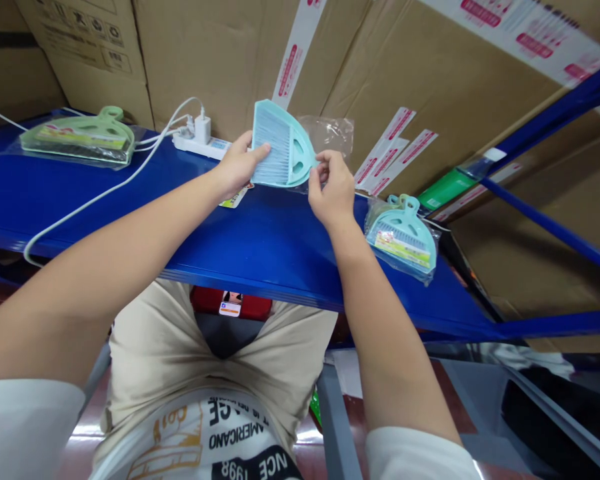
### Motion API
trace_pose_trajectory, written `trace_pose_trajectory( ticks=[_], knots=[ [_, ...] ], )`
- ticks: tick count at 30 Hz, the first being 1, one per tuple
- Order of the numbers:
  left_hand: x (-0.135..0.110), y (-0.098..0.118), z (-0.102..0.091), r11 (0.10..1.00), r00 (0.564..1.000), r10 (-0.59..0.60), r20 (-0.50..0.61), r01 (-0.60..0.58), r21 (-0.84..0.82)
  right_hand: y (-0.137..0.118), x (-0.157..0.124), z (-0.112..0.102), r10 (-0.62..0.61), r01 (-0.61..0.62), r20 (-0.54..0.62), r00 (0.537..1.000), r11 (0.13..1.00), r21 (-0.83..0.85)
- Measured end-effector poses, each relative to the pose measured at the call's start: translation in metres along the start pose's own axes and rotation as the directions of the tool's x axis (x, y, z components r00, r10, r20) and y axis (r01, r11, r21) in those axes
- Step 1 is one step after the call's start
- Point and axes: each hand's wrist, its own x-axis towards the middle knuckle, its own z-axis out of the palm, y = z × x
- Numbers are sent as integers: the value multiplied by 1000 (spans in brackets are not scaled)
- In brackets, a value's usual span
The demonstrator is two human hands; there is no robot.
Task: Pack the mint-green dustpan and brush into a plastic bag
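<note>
My left hand (pixel 237 165) grips the bristle side of a small light-blue brush and dustpan set (pixel 281 145), held tilted just above the blue shelf (pixel 260 240). My right hand (pixel 331 187) pinches the set's rounded edge, where clear plastic wrap (pixel 330 133) trails behind it. A paper label (pixel 236 197) lies on the shelf under my left wrist.
A bagged blue dustpan set (pixel 404 239) lies right of my right hand. A bagged green set (pixel 83 137) rests at far left. A white power strip (pixel 200 141) with charger and cables sits behind. Cardboard boxes (pixel 380 60) wall the back. My lap is below the shelf edge.
</note>
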Motion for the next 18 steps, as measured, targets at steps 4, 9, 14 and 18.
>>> trace_pose_trajectory(
  ticks=[4, 9, 14, 18],
  knots=[
    [4, -2, 0, 997, 990, 64, -128, -70, -41, -19, 1, -10, 63, -51, 140, 988, 995, -88],
    [-1, -4, 4, 997, 996, 46, -70, -50, -62, -22, 1, -14, 51, -32, 155, 987, 992, -123],
    [-2, -9, 6, 996, 996, 86, -34, -86, -14, -25, 0, -12, 28, -13, 164, 986, 995, -95],
    [0, -11, 3, 996, 995, 83, -46, -85, -36, -30, -1, -7, 16, -8, 173, 985, 999, -47]
  ],
)
